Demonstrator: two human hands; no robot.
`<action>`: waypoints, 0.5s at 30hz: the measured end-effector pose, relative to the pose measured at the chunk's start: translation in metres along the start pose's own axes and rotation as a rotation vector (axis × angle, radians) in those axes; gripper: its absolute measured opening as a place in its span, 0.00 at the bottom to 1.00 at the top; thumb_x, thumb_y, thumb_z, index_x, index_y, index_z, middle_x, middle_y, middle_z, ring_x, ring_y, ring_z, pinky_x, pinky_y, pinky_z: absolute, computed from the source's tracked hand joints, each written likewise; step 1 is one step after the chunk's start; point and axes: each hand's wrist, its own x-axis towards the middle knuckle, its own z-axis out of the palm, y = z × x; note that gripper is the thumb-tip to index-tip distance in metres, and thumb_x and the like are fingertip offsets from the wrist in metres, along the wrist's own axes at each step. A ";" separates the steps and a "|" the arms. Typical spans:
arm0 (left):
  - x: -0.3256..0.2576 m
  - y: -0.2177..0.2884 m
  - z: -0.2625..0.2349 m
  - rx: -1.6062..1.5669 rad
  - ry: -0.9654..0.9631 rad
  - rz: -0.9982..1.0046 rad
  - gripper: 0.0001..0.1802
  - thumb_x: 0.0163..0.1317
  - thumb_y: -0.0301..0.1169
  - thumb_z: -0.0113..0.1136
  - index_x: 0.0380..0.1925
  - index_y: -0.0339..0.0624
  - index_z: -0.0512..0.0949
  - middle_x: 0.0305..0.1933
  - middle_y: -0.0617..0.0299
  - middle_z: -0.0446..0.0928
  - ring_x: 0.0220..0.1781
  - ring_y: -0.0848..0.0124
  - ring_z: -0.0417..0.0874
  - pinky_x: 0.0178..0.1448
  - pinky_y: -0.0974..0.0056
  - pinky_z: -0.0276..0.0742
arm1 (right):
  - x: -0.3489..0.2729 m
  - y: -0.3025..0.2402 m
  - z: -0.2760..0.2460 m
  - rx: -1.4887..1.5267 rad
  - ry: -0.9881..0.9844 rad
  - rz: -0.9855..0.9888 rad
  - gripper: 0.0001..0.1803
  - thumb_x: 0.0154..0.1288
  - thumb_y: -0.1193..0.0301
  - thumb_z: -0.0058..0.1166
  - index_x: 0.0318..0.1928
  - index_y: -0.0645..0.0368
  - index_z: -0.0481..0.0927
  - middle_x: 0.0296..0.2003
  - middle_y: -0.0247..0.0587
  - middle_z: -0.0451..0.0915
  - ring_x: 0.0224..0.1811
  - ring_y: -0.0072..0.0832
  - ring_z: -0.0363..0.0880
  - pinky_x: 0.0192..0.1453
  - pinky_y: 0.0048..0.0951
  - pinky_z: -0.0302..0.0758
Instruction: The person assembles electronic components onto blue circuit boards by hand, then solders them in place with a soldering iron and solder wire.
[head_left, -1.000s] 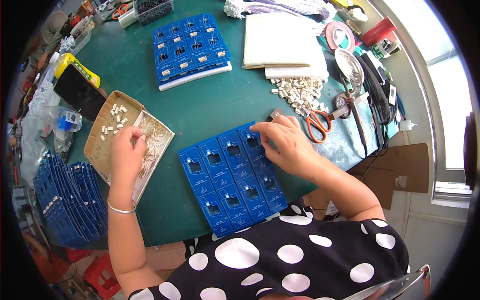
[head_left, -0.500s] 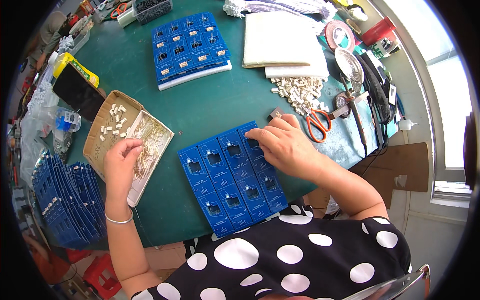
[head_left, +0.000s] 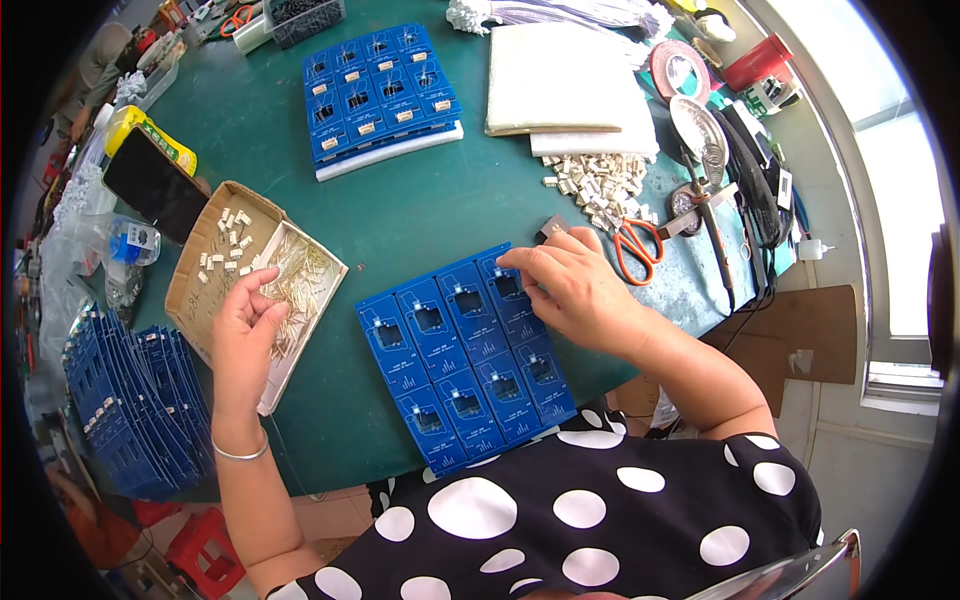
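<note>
A blue circuit board panel (head_left: 449, 352) with several square cut-outs lies slantwise at the table's near edge. My right hand (head_left: 565, 285) rests over its far right corner, thumb and forefinger closed together at a cut-out; whatever they pinch is too small to make out. Over the cardboard tray (head_left: 196, 290) on the left, my left hand (head_left: 243, 335) has its thumb and forefinger apart, with nothing visible between them. Thin gold-coloured pins (head_left: 312, 262) lie beside its fingertips, and small white connectors (head_left: 232, 240) are scattered in the tray's far part.
Another blue panel stack (head_left: 380, 95) carrying white connectors sits on white foam at the back. Many blue boards (head_left: 140, 400) stand at the left. A white connector pile (head_left: 600, 185), orange-handled scissors (head_left: 640, 250) and a soldering iron (head_left: 712, 240) lie right. A black phone (head_left: 155, 185) leans near the tray.
My left hand's thumb and forefinger have parted from a pinch, and the hand has shifted slightly. My right fingertips have moved a little to the right at the panel's corner.
</note>
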 end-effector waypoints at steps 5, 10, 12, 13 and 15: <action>-0.004 0.006 0.005 0.021 0.022 -0.035 0.10 0.65 0.20 0.57 0.46 0.33 0.79 0.37 0.65 0.80 0.33 0.83 0.75 0.35 0.77 0.71 | 0.001 -0.002 -0.003 -0.044 -0.019 -0.042 0.20 0.57 0.80 0.56 0.51 0.54 0.77 0.29 0.32 0.74 0.37 0.32 0.74 0.49 0.37 0.65; -0.003 -0.001 0.003 -0.074 -0.002 -0.061 0.10 0.65 0.19 0.57 0.46 0.30 0.79 0.39 0.61 0.81 0.35 0.79 0.78 0.39 0.74 0.76 | -0.002 -0.004 0.000 -0.114 -0.011 -0.076 0.20 0.55 0.80 0.56 0.51 0.54 0.76 0.29 0.31 0.73 0.38 0.33 0.73 0.51 0.38 0.65; -0.001 -0.010 -0.001 -0.085 -0.011 -0.032 0.10 0.65 0.19 0.57 0.46 0.30 0.79 0.39 0.60 0.81 0.36 0.78 0.79 0.42 0.73 0.77 | 0.000 -0.007 -0.003 -0.200 -0.057 -0.163 0.22 0.54 0.80 0.57 0.52 0.55 0.76 0.32 0.31 0.76 0.40 0.32 0.74 0.52 0.39 0.66; 0.001 -0.014 -0.001 -0.099 -0.024 -0.002 0.11 0.65 0.19 0.57 0.46 0.29 0.79 0.40 0.60 0.81 0.36 0.77 0.80 0.44 0.72 0.78 | -0.001 -0.006 -0.002 -0.202 -0.058 -0.161 0.22 0.54 0.80 0.57 0.52 0.55 0.76 0.32 0.31 0.76 0.40 0.32 0.74 0.52 0.39 0.66; 0.003 -0.014 0.000 -0.109 -0.017 -0.001 0.11 0.65 0.19 0.57 0.47 0.29 0.79 0.40 0.60 0.81 0.37 0.76 0.80 0.44 0.72 0.78 | -0.003 -0.002 0.001 -0.124 -0.061 -0.140 0.19 0.54 0.78 0.58 0.49 0.53 0.78 0.36 0.33 0.77 0.42 0.32 0.74 0.54 0.41 0.66</action>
